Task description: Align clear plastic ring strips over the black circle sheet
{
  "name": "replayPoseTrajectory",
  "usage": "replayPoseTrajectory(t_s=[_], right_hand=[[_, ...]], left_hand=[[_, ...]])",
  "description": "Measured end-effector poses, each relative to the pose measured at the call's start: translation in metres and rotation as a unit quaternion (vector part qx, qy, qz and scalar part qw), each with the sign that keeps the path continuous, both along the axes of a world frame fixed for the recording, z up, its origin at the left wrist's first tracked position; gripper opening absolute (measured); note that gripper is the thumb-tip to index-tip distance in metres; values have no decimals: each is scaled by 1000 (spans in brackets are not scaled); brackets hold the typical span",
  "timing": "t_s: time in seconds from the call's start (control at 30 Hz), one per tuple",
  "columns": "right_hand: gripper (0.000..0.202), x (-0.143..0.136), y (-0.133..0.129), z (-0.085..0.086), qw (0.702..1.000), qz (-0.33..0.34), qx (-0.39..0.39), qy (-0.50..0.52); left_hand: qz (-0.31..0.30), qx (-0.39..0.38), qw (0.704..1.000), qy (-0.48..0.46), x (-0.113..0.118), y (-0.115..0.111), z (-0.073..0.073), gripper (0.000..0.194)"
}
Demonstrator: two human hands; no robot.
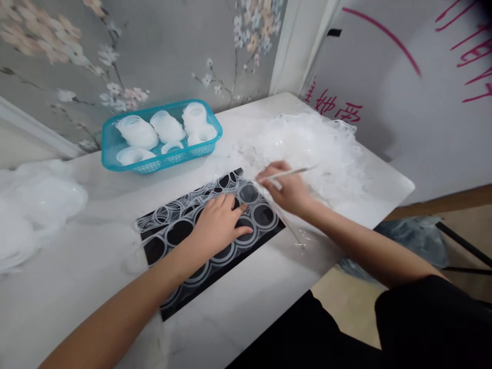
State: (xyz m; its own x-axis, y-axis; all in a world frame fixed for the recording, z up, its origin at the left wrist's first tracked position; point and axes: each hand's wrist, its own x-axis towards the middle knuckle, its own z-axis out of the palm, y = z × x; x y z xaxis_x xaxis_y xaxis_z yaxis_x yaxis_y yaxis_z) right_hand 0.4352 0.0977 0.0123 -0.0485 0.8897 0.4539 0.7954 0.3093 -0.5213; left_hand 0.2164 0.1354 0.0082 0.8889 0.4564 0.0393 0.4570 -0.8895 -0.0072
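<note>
The left hand (219,223) is lying flat, with fingers spread and holding nothing, on a thin clear plastic sheet (184,215) that is printed or moulded with rows of rings; the sheet is lying over a black mat (219,271) in the middle of the white table (77,266), so the rings are showing pale against the dark. The right hand (286,189) is pinching a thin pale tool (288,173) between thumb and fingers, closed around it like a pen, just at the far right corner of the sheet; I cannot tell what kind of tip it has. In my judgement the person is working the rings loose from the sheet, and to do this well the flat hand should be pressing close to the working place, so the film is not sliding or lifting, while the tool is going gently along the ring edge, because such film is looking light, slippery and easy to tear. Behind the right hand, a big loose heap of clear plastic scraps (319,143) is lying, glossy and tangled. Farther on the left, a turquoise basket (111,141) with a mesh wall is holding stacks of milky white rings (138,130), round and smooth. At the left edge more translucent white pieces (34,205) are piled, blurred. The table surface is looking like smooth marble.
</note>
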Motion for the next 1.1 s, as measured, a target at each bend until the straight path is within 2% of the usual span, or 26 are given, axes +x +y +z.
replayPoseTrajectory(t_s=[0.07, 0.17, 0.43, 0.57, 0.7, 0.77, 0.83, 0.9, 0.97, 1.03, 1.1], right_hand=[[15, -9, -9, -17, 996, 38, -65, 48], [13, -15, -15, -33, 985, 34, -119, 122], [13, -10, -12, -39, 984, 38, -116, 130], [14, -12, -18, -43, 991, 35, -96, 87], [17, -20, -21, -43, 992, 77, -37, -90], [21, -18, -11, -38, 983, 66, -9, -169], [22, -9, 8, -25, 985, 0, 25, -173], [22, 3, 28, -5, 986, -108, 79, -103], [21, 12, 40, 16, 978, -173, 120, -13], [19, 11, 38, 28, 976, -172, 113, 67], [18, -2, 27, 27, 983, -113, 47, 140]], left_hand=[[-6, -6, 1000, -2, 1, -1, 0, 52], [0, -18, 1000, 2, 0, -2, -2, 52], [10, -35, 999, 17, 1, 0, -2, 52], [6, -30, 999, 25, 3, 1, 0, 53], [3, -27, 999, 28, 5, 1, 1, 52], [-1, -27, 999, 29, 7, 1, 1, 51], [0, -31, 999, 29, 9, 0, 1, 51], [-3, -39, 999, 24, 8, 0, 1, 54], [-15, -57, 998, 7, 2, 1, 2, 57], [-12, -84, 996, -34, -12, 5, 6, 58], [24, -109, 991, -74, -33, 9, 12, 55]])
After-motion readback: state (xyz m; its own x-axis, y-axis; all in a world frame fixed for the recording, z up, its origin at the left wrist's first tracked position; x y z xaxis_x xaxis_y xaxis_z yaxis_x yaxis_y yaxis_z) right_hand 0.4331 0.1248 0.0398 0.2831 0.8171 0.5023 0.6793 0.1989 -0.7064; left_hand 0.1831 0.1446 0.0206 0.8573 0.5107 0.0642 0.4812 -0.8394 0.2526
